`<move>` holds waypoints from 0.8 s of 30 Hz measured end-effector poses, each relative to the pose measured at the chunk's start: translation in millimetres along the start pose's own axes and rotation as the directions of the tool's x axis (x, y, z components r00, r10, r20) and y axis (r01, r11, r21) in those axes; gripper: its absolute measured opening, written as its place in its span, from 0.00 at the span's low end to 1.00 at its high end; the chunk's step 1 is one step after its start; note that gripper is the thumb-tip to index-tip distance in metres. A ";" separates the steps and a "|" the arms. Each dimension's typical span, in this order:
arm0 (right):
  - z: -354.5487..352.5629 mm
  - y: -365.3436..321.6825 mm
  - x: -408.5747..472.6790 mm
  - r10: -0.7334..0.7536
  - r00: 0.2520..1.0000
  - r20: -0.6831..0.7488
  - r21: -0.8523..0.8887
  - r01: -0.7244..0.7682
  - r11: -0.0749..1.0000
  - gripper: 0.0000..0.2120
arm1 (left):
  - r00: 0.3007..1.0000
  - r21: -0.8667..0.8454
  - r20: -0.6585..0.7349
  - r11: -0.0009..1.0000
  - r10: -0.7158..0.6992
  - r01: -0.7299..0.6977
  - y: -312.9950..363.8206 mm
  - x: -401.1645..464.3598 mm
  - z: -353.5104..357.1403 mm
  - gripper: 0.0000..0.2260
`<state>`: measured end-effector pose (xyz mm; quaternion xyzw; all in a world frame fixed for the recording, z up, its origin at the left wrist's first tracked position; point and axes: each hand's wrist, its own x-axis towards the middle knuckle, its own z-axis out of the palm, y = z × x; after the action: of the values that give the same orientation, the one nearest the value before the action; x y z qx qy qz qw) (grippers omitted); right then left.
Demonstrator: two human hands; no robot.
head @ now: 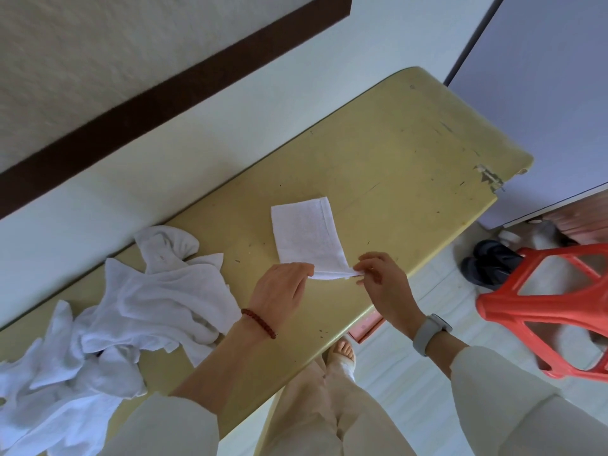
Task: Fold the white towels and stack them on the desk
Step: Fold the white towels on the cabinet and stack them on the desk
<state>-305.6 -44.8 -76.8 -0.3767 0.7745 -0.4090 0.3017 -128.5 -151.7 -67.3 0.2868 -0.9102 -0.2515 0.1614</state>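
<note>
The towel [306, 235] is soft white cloth; the desk [394, 166] is smooth yellow, scratched and chipped; the stool [539, 307] is shiny plastic

Setting: a lived-in room of a home, or perhaps modest lodging.
Furniture: worn yellow desk [378, 166] with chipped edge, pushed against a plain wall [204, 126] crossed by a dark brown band [164, 93].
Laundry: heap of white towels [131, 307] on the desktop, one folded towel [306, 235] beside it.
Floor: pale tiles [411, 366], dark slippers [490, 261] left near a red plastic stool [543, 301].
Backdrop: pale cabinet or door panel [543, 93] at the desk's end.
</note>
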 end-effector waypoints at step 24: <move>-19.4 -19.6 11.0 -0.287 0.945 0.155 -0.273 0.320 0.907 0.10 | 0.933 -0.180 0.136 0.917 -0.334 0.355 -3.4 3.3 -25.9 0.08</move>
<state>-319.9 -53.5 -52.3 -0.5553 0.7405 -0.3095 0.2177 -118.2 -165.6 -47.4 0.4116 -0.8222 -0.3813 0.0960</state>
